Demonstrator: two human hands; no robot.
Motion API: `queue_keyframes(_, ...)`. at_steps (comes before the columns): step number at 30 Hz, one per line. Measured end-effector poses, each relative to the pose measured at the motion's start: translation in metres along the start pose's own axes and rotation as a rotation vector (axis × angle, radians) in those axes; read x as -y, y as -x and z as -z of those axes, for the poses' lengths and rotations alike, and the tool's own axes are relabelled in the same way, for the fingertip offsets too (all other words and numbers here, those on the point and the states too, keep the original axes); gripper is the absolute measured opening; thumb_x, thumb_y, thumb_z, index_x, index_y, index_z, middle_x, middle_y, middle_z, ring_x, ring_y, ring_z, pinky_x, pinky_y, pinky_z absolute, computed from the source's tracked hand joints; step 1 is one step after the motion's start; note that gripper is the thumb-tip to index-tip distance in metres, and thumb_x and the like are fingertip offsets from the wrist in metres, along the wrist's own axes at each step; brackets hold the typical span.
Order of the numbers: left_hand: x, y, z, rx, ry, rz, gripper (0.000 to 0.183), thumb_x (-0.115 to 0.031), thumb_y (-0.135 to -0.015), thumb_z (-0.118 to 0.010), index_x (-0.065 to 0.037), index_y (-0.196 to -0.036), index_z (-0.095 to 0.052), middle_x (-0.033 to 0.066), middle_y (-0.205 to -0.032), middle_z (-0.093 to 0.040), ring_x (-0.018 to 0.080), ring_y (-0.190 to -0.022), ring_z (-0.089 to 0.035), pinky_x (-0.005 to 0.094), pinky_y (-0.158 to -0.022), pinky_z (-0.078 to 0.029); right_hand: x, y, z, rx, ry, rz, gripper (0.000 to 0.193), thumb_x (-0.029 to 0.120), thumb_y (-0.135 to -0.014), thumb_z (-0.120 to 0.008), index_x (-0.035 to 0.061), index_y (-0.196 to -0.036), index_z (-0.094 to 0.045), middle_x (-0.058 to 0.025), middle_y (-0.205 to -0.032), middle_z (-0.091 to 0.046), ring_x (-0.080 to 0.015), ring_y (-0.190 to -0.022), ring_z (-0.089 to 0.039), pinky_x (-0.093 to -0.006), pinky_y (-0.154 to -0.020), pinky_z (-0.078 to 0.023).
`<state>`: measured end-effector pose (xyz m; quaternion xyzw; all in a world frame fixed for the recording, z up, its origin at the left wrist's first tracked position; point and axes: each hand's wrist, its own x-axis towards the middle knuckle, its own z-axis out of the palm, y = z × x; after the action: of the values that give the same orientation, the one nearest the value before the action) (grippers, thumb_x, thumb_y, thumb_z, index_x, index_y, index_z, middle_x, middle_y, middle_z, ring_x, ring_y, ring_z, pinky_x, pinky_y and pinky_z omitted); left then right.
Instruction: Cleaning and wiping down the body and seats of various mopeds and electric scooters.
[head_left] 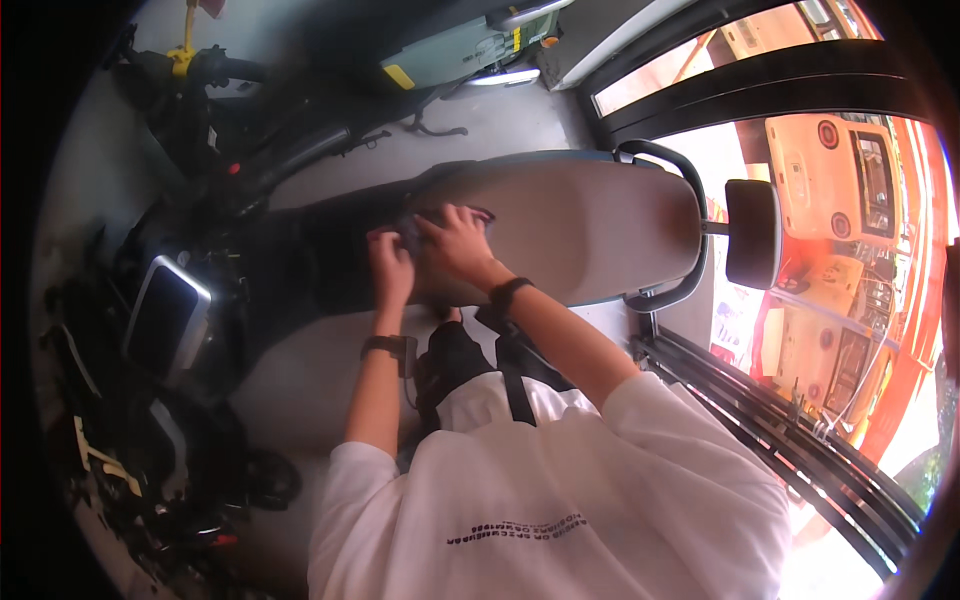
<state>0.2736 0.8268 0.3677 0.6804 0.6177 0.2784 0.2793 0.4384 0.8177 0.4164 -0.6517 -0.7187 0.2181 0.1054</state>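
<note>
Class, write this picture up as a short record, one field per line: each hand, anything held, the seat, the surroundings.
Left hand: fingers bent, near the seat's front
Right hand: over the front part of the brown seat
Held item: too blurred to tell
Seat's rear: dark padded backrest
Picture left: rectangular panel with bright rim

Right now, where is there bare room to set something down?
The brown seat lies bare from the right hand toward the backrest; pale floor is open beyond the seat's far edge. Crowded: around the left hand, close beside the right, and around the pale-rimmed panel.
</note>
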Motion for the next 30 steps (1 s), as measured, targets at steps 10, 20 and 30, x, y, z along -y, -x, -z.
queue_keyframes(10,-0.014,-0.068,-0.029,0.290,0.229,-0.012,0.033,-0.014,-0.091,-0.057,-0.007,-0.123,-0.055,0.0168,-0.125,-0.059,0.0354,-0.115,-0.057,0.0384,-0.099,-0.043,-0.076,-0.061,0.036,0.087,0.218,-0.144,0.031,0.040,-0.082,-0.060,0.0245,-0.107,-0.071,-0.0108,-0.121,-0.052,-0.0310,-0.120,-0.046,-0.0551,-0.095,-0.040)
queue_keyframes(20,-0.211,-0.071,-0.198,0.455,0.436,-0.167,0.051,-0.016,-0.082,-0.066,-0.007,-0.128,-0.047,0.0195,-0.109,-0.065,0.0376,-0.097,-0.064,0.0459,-0.083,-0.051,-0.286,0.049,0.180,-0.290,0.370,-0.385,0.026,0.032,-0.082,-0.061,0.0256,-0.105,-0.072,-0.0082,-0.109,-0.056,-0.0300,-0.104,-0.054,-0.0485,-0.086,-0.044)
queue_keyframes(30,-0.324,0.007,-0.249,0.738,0.285,-0.425,0.032,-0.023,-0.083,-0.063,-0.014,-0.114,-0.060,0.0154,-0.108,-0.063,0.0392,-0.095,-0.063,0.0478,-0.082,-0.052,-0.341,0.219,0.173,-0.444,0.174,-0.614,0.049,0.014,-0.083,-0.059,0.0168,-0.131,-0.052,-0.0278,-0.112,-0.046,-0.0438,-0.107,-0.047,-0.0495,-0.094,-0.042)
